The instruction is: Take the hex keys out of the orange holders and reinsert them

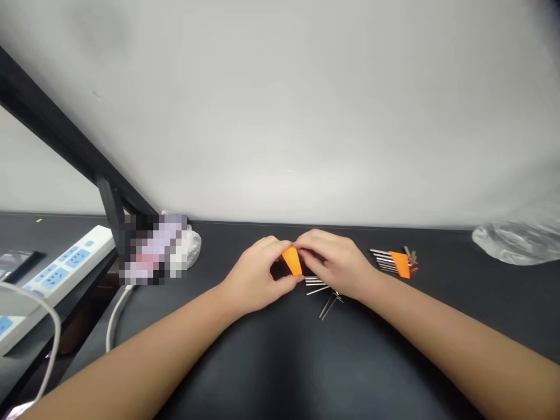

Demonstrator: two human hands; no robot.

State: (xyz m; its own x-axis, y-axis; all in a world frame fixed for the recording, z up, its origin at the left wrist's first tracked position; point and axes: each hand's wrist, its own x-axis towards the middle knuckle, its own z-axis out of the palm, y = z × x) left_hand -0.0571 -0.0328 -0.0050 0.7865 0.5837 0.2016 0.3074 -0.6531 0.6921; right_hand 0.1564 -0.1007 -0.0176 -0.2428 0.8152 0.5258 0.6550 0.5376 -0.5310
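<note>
My left hand and my right hand meet over the black table, near the wall. Both pinch a small orange plastic holder between fingers and thumbs. Just below and right of the holder lie several loose silver hex keys on the table, partly covered by my right hand. A second orange holder, filled with several silver hex keys, rests on the table to the right of my right hand.
A crumpled clear plastic bag lies at the far right by the wall. A white power strip with blue sockets and a white cable sit at the left, beside a black frame post and a blurred-out object.
</note>
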